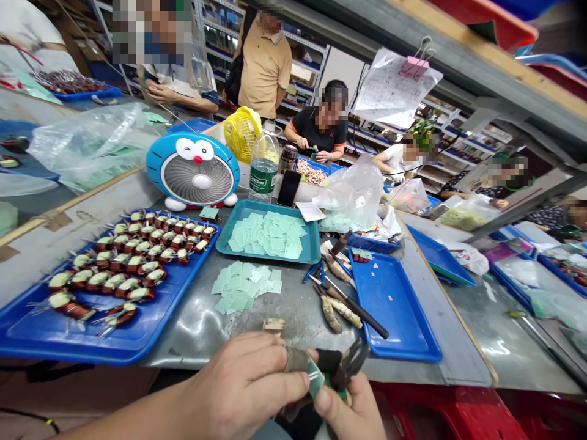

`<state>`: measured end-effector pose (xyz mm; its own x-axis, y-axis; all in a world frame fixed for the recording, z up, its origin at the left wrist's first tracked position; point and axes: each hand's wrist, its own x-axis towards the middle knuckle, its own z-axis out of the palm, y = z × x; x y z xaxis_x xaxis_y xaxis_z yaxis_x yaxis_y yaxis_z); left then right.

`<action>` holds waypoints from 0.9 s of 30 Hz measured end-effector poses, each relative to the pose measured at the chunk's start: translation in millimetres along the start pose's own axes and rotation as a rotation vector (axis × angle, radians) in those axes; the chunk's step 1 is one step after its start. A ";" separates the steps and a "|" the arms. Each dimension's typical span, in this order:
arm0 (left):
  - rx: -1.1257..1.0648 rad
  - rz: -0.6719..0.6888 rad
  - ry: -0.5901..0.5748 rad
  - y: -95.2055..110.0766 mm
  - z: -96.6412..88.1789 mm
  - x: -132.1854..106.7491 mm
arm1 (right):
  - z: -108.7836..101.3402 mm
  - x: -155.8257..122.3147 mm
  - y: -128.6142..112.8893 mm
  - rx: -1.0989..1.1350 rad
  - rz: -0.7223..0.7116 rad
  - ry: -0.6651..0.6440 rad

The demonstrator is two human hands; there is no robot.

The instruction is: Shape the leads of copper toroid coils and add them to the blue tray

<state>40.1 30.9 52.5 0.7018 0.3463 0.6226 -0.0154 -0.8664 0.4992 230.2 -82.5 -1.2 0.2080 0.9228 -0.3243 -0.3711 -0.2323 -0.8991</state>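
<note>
My left hand is closed, its fingertips at a thin pale-green square piece with two silvery leads showing on it. Tape wraps one finger of this hand. My right hand is closed around what look like dark-jawed pliers, and its thumb presses at the green piece's lower edge. Whatever lies under the green piece is mostly hidden by my fingers. Just beyond my hands are a loose pile of green squares and a small wooden block.
Copper-wound coils fill much of a blue tray on the left. A teal tray holds more green squares. Hand tools lie beside another blue tray. A fan, a bottle and several people are farther back.
</note>
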 end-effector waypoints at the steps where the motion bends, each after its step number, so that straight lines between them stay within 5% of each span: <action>1: -0.015 0.002 0.003 0.7 -0.2 0.4 | -3.6 1.4 -0.6 -0.001 0.016 -0.029; 5: -0.010 0.031 -0.021 1.0 -0.7 0.4 | -12.5 5.7 -3.1 -0.049 0.046 -0.137; 11: 0.119 0.040 0.021 -1.2 4.5 -3.1 | -1.8 -3.0 -0.1 -0.049 -0.006 0.031; 16: 0.174 -0.015 0.113 1.2 8.2 -6.1 | -1.8 0.2 1.1 -0.064 0.011 -0.016; 21: 0.275 0.007 0.017 0.2 6.5 -14.1 | -8.6 12.7 1.5 -0.201 -0.019 -0.133; 27: 0.289 0.047 -0.119 -4.3 5.0 -19.3 | 2.3 14.8 1.0 -0.240 -0.104 -0.125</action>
<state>30.2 26.2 35.4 0.7836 0.2735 0.5578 0.1415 -0.9528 0.2685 230.8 -68.4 -6.2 0.1154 0.9728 -0.2009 -0.1253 -0.1864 -0.9744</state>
